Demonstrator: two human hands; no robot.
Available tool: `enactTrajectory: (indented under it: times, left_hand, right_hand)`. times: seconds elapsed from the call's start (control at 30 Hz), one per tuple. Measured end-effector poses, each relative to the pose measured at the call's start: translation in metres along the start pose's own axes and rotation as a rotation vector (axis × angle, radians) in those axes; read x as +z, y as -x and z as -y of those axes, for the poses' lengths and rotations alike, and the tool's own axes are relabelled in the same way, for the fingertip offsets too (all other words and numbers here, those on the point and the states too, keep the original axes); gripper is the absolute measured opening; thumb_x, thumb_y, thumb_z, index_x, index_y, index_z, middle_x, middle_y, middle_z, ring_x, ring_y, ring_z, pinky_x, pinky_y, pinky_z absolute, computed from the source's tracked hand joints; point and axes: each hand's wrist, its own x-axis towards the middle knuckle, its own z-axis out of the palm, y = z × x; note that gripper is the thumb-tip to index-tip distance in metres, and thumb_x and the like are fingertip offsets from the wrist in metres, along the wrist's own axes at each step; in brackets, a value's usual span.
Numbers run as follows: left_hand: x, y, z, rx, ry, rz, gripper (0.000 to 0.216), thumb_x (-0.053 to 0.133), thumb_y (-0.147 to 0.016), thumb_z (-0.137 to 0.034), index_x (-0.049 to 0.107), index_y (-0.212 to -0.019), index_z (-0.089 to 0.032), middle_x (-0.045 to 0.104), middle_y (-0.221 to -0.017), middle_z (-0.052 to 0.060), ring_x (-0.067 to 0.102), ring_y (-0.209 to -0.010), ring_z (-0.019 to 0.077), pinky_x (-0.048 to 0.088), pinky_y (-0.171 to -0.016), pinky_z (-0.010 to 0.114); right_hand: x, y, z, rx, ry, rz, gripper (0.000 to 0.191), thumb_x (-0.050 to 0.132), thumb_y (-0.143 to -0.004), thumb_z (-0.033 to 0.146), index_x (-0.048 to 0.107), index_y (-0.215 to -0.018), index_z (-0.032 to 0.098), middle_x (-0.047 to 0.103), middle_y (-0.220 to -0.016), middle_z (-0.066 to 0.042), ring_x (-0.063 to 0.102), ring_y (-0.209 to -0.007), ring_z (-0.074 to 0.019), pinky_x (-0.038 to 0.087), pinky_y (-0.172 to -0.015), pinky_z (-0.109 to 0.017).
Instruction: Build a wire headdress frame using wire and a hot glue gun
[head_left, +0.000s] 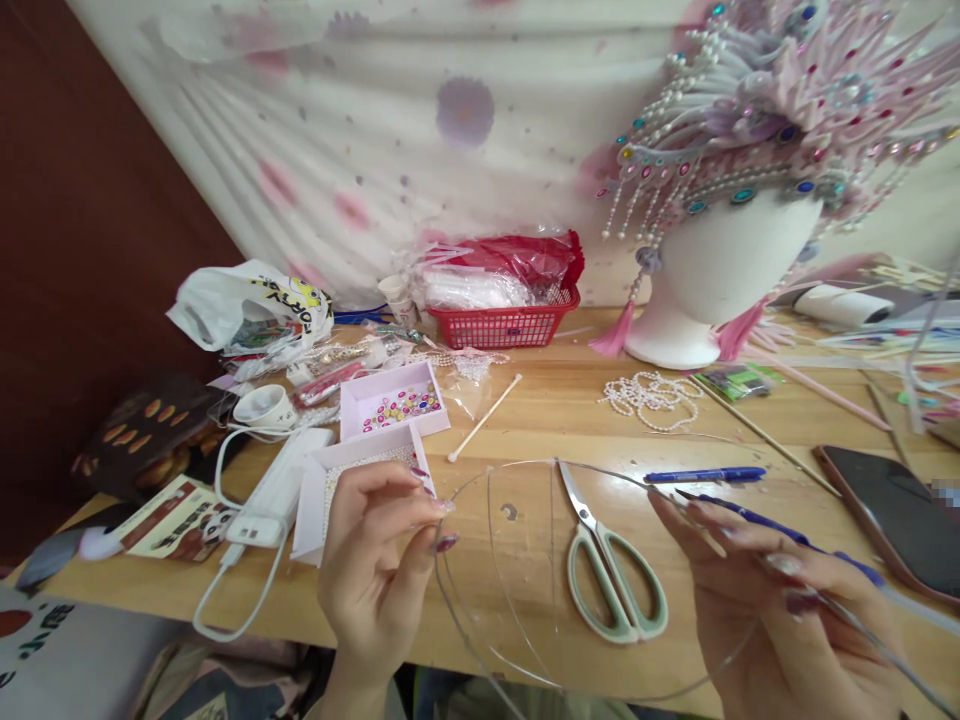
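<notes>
A loop of thin grey wire (616,473) spans the space between my two hands above the table, with finer strands crossing inside it. At the left side of the loop, my left hand (379,565) pinches the wire between thumb and fingertips. My right hand (780,600) has its fingers closed on the wire at the right, and a length trails past the hand to the lower right. Beneath the loop lies a pair of scissors (586,518) with pale green handles. A blue pen (705,475) rests just beyond my right fingers.
White boxes of gems (394,400) and pearls sit behind my left hand, beside a power strip (277,480). Farther back are a red basket (502,327), a pearl strand (649,395) and a foam head (731,265) with an ornate headdress. A phone (892,515) lies right.
</notes>
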Motion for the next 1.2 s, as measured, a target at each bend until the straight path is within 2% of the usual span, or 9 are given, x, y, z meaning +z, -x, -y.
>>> enactTrajectory:
  times: [0.2,0.3,0.4,0.5,0.63,0.73,1.0,1.1,1.2]
  left_hand:
    - [-0.01,-0.007,0.004,0.13,-0.033,0.061,0.019,0.066,-0.085,-0.005,0.07,-0.097,-0.018,0.062,-0.097,0.004,0.059,-0.088,0.0161,0.053,-0.074,0.026]
    - [-0.01,-0.007,0.006,0.14,-0.052,0.079,0.021,0.068,-0.083,-0.002,0.069,-0.096,-0.017,0.064,-0.095,0.003,0.061,-0.086,0.0154,0.053,-0.074,0.026]
    - [-0.006,-0.005,0.005,0.173,-0.087,0.112,0.025,0.068,-0.082,0.002,0.068,-0.098,-0.017,0.066,-0.093,0.003,0.064,-0.084,0.0149,0.054,-0.071,0.025]
    - [0.001,-0.005,0.0,0.22,-0.106,0.152,0.024,0.069,-0.082,0.003,0.067,-0.098,-0.016,0.068,-0.089,0.003,0.066,-0.081,0.0145,0.055,-0.068,0.023]
    - [0.013,-0.007,-0.013,0.275,-0.133,0.226,0.016,0.069,-0.087,-0.004,0.067,-0.097,-0.016,0.07,-0.084,0.004,0.067,-0.078,0.0142,0.056,-0.068,0.024]
    - [0.021,-0.005,-0.022,0.307,-0.15,0.285,0.008,0.065,-0.092,-0.009,0.066,-0.095,-0.016,0.071,-0.08,0.004,0.065,-0.072,0.0137,0.054,-0.065,0.025]
    - [0.038,0.002,-0.029,0.355,-0.133,0.372,0.009,0.06,-0.096,-0.015,0.066,-0.09,-0.015,0.073,-0.077,0.002,0.062,-0.065,0.0138,0.046,-0.063,0.029]
    - [0.042,0.003,-0.031,0.341,-0.1,0.346,0.006,0.061,-0.095,-0.013,0.067,-0.093,-0.014,0.073,-0.077,0.002,0.062,-0.064,0.013,0.045,-0.063,0.029]
    - [0.043,0.004,-0.032,0.325,-0.091,0.294,0.005,0.062,-0.095,-0.014,0.066,-0.093,-0.014,0.072,-0.077,0.002,0.062,-0.066,0.0131,0.048,-0.065,0.028]
  right_hand:
    - [0.001,-0.014,-0.018,0.217,-0.041,0.077,0.037,0.07,-0.088,0.031,0.07,-0.125,0.029,0.071,-0.129,-0.01,0.065,-0.122,-0.0298,0.057,-0.096,-0.052]
    - [0.007,-0.008,-0.021,0.238,-0.022,-0.118,0.029,0.073,-0.084,0.031,0.074,-0.112,0.025,0.072,-0.121,-0.008,0.064,-0.121,-0.028,0.052,-0.103,-0.052]
    - [0.012,0.007,-0.016,0.038,0.103,-0.284,0.019,0.075,-0.084,0.025,0.073,-0.103,0.026,0.07,-0.115,-0.002,0.063,-0.117,-0.0201,0.04,-0.115,-0.044]
    - [0.015,0.02,-0.007,-0.08,0.228,-0.092,0.012,0.068,-0.091,0.026,0.072,-0.102,0.025,0.069,-0.11,-0.004,0.063,-0.114,-0.0214,0.043,-0.111,-0.04]
    - [0.021,0.023,0.001,-0.068,0.403,0.269,0.024,0.055,-0.099,0.038,0.07,-0.114,0.026,0.069,-0.113,-0.007,0.062,-0.113,-0.0252,0.05,-0.096,-0.036]
    - [0.025,0.018,0.001,-0.112,0.462,0.387,0.024,0.05,-0.101,0.039,0.071,-0.107,0.028,0.069,-0.103,-0.005,0.062,-0.105,-0.0232,0.051,-0.089,-0.032]
    - [0.027,0.024,-0.003,-0.068,0.439,0.372,0.017,0.056,-0.099,0.03,0.068,-0.088,0.026,0.068,-0.082,-0.001,0.065,-0.083,-0.0192,0.05,-0.088,-0.034]
    - [0.031,0.035,-0.002,0.125,0.354,0.347,0.02,0.054,-0.1,0.038,0.07,-0.095,0.027,0.071,-0.088,-0.002,0.068,-0.086,-0.0189,0.054,-0.082,-0.03]
    - [0.04,0.045,0.001,0.329,0.263,0.165,0.025,0.056,-0.099,0.048,0.068,-0.097,0.027,0.07,-0.088,-0.002,0.067,-0.085,-0.0183,0.055,-0.072,-0.025]
